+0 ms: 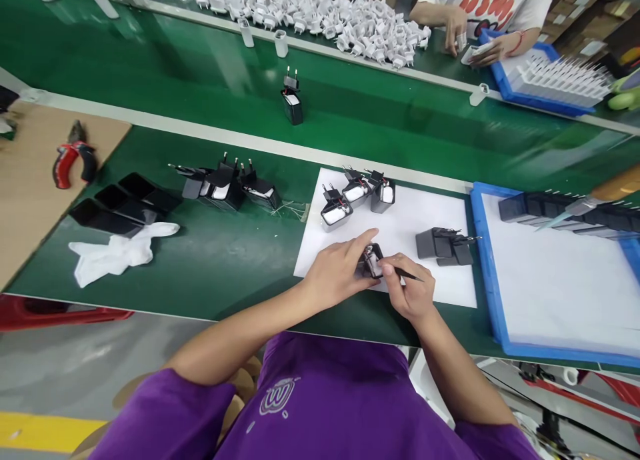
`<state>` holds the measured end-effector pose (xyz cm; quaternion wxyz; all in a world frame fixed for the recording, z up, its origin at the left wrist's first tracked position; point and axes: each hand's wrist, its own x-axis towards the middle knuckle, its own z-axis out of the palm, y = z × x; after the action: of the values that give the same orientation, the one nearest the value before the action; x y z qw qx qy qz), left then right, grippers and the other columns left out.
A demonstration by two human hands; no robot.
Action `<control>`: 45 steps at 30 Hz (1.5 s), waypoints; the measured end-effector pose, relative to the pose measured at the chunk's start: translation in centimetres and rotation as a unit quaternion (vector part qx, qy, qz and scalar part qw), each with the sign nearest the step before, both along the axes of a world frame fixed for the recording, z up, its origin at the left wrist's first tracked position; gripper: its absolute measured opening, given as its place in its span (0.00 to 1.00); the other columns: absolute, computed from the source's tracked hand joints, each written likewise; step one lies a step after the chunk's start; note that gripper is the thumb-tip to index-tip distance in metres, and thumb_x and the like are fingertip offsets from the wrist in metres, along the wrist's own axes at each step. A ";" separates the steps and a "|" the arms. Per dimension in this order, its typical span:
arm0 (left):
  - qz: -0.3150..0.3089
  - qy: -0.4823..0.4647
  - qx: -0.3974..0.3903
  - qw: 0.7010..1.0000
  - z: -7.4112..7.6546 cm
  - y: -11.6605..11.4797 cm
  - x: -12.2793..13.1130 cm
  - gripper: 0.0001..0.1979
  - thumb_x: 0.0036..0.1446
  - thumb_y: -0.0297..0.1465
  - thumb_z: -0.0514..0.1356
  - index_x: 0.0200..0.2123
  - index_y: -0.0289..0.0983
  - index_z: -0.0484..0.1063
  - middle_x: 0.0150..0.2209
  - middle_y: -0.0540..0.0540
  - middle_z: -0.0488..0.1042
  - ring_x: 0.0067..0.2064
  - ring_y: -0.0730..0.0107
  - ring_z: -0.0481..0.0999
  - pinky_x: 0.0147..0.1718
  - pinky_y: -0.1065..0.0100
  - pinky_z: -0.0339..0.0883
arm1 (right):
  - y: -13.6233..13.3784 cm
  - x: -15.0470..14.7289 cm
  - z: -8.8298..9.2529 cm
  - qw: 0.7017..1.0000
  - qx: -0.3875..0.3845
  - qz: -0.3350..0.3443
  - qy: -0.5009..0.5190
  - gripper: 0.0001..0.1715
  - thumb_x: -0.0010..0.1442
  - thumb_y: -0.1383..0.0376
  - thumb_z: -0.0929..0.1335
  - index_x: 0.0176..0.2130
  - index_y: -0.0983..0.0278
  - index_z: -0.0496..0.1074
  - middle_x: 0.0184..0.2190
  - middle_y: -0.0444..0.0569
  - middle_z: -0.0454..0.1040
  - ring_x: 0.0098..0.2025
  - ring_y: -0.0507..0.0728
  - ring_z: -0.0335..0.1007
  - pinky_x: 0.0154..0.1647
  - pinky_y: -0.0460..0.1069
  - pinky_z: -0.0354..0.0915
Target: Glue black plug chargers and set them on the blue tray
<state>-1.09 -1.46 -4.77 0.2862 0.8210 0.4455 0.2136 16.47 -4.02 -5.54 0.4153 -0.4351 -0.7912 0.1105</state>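
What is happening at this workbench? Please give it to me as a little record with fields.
Left hand: grips a small black charger over the white sheet
Right hand: pinches a thin dark tool beside the charger
Nearby: open chargers on the sheet, blue tray to the right
Left side: red-handled pliers, white cloth
Far side: another person's hands, pile of white plugs

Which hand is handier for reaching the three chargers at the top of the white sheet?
Left, probably: the left hand sits nearer those three chargers, though it holds a black charger; the right hand is farther off and grips a thin tool.
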 end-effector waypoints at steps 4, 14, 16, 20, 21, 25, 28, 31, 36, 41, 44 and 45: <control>-0.010 -0.013 0.005 1.000 -0.5 0.1 0.0 0.41 0.53 0.39 0.65 0.64 0.42 0.47 0.52 0.43 0.73 0.49 0.55 0.76 0.50 0.55 0.69 | -0.1 1.3 0.3 0.983 0.085 -0.146 0.070 0.12 0.66 0.65 0.59 0.36 0.60 0.69 0.34 0.52 0.72 0.38 0.59 0.70 0.39 0.56 0.67; -0.052 -0.077 -0.074 0.993 0.6 1.1 -1.8 0.52 0.48 0.36 0.69 0.67 0.42 0.39 0.57 0.34 0.66 0.55 0.52 0.72 0.49 0.54 0.69 | 1.4 -0.6 2.7 0.980 -0.043 0.042 -0.191 0.19 0.61 0.62 0.65 0.51 0.63 0.68 0.40 0.54 0.67 0.36 0.58 0.67 0.35 0.54 0.68; -0.064 -0.076 -0.094 0.991 1.1 1.3 -2.5 0.54 0.46 0.33 0.70 0.67 0.41 0.36 0.57 0.33 0.67 0.56 0.51 0.71 0.49 0.54 0.69 | 1.7 -1.5 2.3 0.976 -0.053 0.008 -0.213 0.17 0.61 0.60 0.65 0.49 0.64 0.70 0.41 0.56 0.68 0.32 0.57 0.67 0.32 0.53 0.67; -0.053 -0.054 -0.121 0.990 1.7 1.4 -3.2 0.56 0.46 0.35 0.70 0.68 0.40 0.35 0.55 0.33 0.69 0.56 0.52 0.72 0.49 0.56 0.69 | 1.9 -1.7 1.9 0.992 -0.085 -0.035 -0.082 0.11 0.62 0.62 0.66 0.44 0.62 0.72 0.42 0.53 0.72 0.37 0.56 0.72 0.34 0.50 0.68; -0.051 -0.041 -0.120 0.991 1.7 1.3 -3.1 0.56 0.46 0.37 0.70 0.68 0.40 0.35 0.55 0.33 0.69 0.56 0.51 0.72 0.48 0.56 0.69 | 1.9 -1.5 1.9 0.993 -0.108 -0.039 -0.041 0.11 0.62 0.60 0.67 0.44 0.61 0.72 0.41 0.51 0.74 0.37 0.55 0.72 0.34 0.49 0.68; -0.022 0.026 -0.061 0.998 1.0 0.4 -1.2 0.51 0.46 0.45 0.69 0.65 0.34 0.45 0.55 0.31 0.69 0.54 0.47 0.72 0.49 0.52 0.67 | 2.0 0.1 1.9 0.982 -0.182 -0.054 0.024 0.14 0.60 0.56 0.69 0.43 0.59 0.74 0.35 0.46 0.78 0.25 0.50 0.67 0.26 0.47 0.64; 0.013 0.058 -0.005 0.998 0.2 -0.1 0.2 0.39 0.51 0.47 0.65 0.59 0.33 0.57 0.52 0.34 0.72 0.52 0.47 0.73 0.49 0.50 0.66 | 2.3 1.3 1.5 0.982 -0.187 0.000 0.035 0.12 0.60 0.58 0.68 0.43 0.59 0.75 0.44 0.49 0.79 0.30 0.52 0.71 0.28 0.48 0.66; 0.022 0.062 0.002 0.998 -0.3 -0.1 0.7 0.29 0.54 0.42 0.64 0.54 0.35 0.61 0.48 0.38 0.75 0.49 0.51 0.74 0.47 0.54 0.67 | 2.6 2.0 1.1 0.980 -0.186 0.059 0.031 0.12 0.61 0.58 0.68 0.43 0.59 0.76 0.47 0.51 0.78 0.39 0.55 0.75 0.31 0.49 0.69; 0.020 0.054 0.004 0.998 -0.4 0.0 0.4 0.30 0.53 0.45 0.65 0.53 0.35 0.63 0.45 0.40 0.75 0.47 0.52 0.75 0.46 0.55 0.67 | 3.0 2.1 0.9 0.979 -0.190 0.066 0.039 0.12 0.61 0.60 0.68 0.44 0.59 0.76 0.44 0.51 0.78 0.41 0.56 0.74 0.29 0.48 0.68; 0.011 0.044 0.002 0.999 -0.7 0.1 0.4 0.30 0.53 0.45 0.65 0.53 0.36 0.62 0.49 0.40 0.74 0.49 0.52 0.74 0.47 0.55 0.66 | 3.2 2.0 0.8 0.976 -0.200 0.077 0.044 0.11 0.60 0.59 0.69 0.42 0.59 0.77 0.44 0.51 0.76 0.32 0.52 0.71 0.24 0.47 0.64; 0.010 0.035 -0.005 0.999 -0.8 0.1 0.4 0.29 0.52 0.44 0.65 0.52 0.36 0.63 0.49 0.40 0.74 0.49 0.53 0.74 0.48 0.56 0.66 | 3.4 2.0 0.6 0.975 -0.201 0.076 0.048 0.11 0.59 0.59 0.70 0.41 0.59 0.77 0.43 0.50 0.76 0.26 0.49 0.65 0.24 0.47 0.63; 0.011 0.031 -0.007 0.999 -0.8 0.1 0.3 0.29 0.52 0.44 0.66 0.52 0.36 0.63 0.49 0.40 0.74 0.49 0.53 0.74 0.49 0.55 0.66 | 3.6 2.0 0.6 0.976 -0.200 0.076 0.047 0.11 0.59 0.59 0.70 0.42 0.59 0.77 0.43 0.50 0.76 0.25 0.48 0.64 0.24 0.47 0.63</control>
<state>-0.75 -1.35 -5.61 0.2760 0.8201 0.4648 0.1878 18.52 -0.46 -4.99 0.3466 -0.4422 -0.7636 0.3183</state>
